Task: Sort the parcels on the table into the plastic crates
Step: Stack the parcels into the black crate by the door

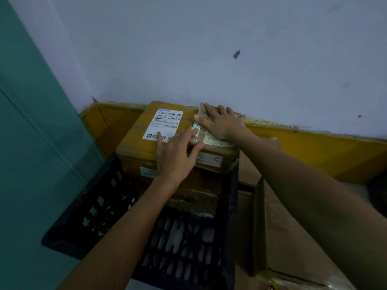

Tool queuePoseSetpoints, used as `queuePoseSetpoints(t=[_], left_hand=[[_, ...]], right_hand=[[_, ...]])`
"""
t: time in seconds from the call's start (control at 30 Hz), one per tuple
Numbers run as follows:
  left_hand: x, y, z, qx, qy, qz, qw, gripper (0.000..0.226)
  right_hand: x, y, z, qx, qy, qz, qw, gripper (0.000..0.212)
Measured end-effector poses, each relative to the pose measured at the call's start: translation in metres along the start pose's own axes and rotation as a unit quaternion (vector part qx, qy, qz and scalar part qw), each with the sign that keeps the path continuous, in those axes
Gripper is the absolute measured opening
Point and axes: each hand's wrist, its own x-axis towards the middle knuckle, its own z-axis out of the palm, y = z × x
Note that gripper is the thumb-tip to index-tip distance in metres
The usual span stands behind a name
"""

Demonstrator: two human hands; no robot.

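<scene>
Head view: right hand flat and open on small parcel atop crate stack, left hand open against its near-left edge, long axis running away

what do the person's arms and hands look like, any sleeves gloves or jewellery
Both arms are bare as far up the forearm as the picture shows, with no sleeve edge in view. The left hand and right hand wear no gloves, and no watch, bracelet or ring shows on either wrist or on the visible fingers. The light is dim, so fine marks cannot be made out.
</scene>
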Motion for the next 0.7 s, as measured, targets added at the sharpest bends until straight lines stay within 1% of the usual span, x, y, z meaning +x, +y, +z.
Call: queuePoseSetpoints(t=[0.07,0.1,0.13,0.17,0.2,0.23,0.3,0.37,0.4,0.47,0.5,0.57,0.63,0.67,0.7], left_hand=[[-0.001,-0.001,0.000,-0.003,-0.002,0.003,1.000,0.044],[-0.001,0.000,0.000,-0.003,-0.005,0.005,1.000,0.045],[-0.001,0.000,-0.001,-0.003,-0.013,0.006,1.000,0.046],[-0.001,0.001,-0.003,-0.006,-0.024,0.006,1.000,0.046],[0.000,0.001,-0.006,-0.015,-0.039,0.005,0.999,0.047],[0.001,0.000,-0.009,-0.025,-0.057,0.004,0.998,0.047],[0.003,-0.004,-0.016,-0.023,-0.095,0.012,0.995,0.052],[0.002,-0.009,-0.021,0.006,-0.111,0.037,0.993,0.060],[0.000,-0.010,-0.023,0.014,-0.103,0.050,0.993,0.063],[-0.003,-0.005,-0.025,0.009,-0.055,0.057,0.997,0.065],[-0.004,0.000,-0.024,0.004,-0.029,0.050,0.998,0.065],[-0.003,0.007,-0.019,-0.014,-0.004,0.017,1.000,0.064],[-0.002,0.008,-0.014,-0.044,-0.004,-0.027,0.999,0.066],[-0.002,0.005,-0.013,-0.048,-0.014,-0.041,0.998,0.070],[-0.004,0.002,-0.012,-0.019,-0.033,-0.039,0.999,0.075]], right_hand=[[-0.002,0.000,0.000,0.010,0.015,-0.003,1.000,0.080],[-0.003,0.001,0.000,0.028,0.037,-0.007,0.999,0.078],[-0.004,0.003,-0.001,0.075,0.064,-0.008,0.995,0.075],[-0.007,0.005,-0.003,0.148,0.091,-0.007,0.985,0.070],[-0.010,0.008,-0.005,0.222,0.112,-0.007,0.968,0.065],[-0.013,0.012,-0.006,0.272,0.120,-0.009,0.955,0.062],[-0.026,0.021,-0.011,0.300,0.100,-0.014,0.948,0.059],[-0.042,0.033,-0.017,0.312,0.078,-0.023,0.947,0.060],[-0.050,0.037,-0.020,0.307,0.071,-0.025,0.949,0.061],[-0.065,0.043,-0.026,0.277,0.065,-0.015,0.959,0.068],[-0.071,0.045,-0.028,0.268,0.059,-0.002,0.962,0.072],[-0.081,0.044,-0.028,0.292,0.031,0.017,0.956,0.076],[-0.085,0.039,-0.021,0.341,-0.007,0.024,0.940,0.076],[-0.084,0.037,-0.016,0.356,-0.010,0.029,0.934,0.079],[-0.081,0.035,-0.011,0.367,-0.005,0.037,0.929,0.083]])
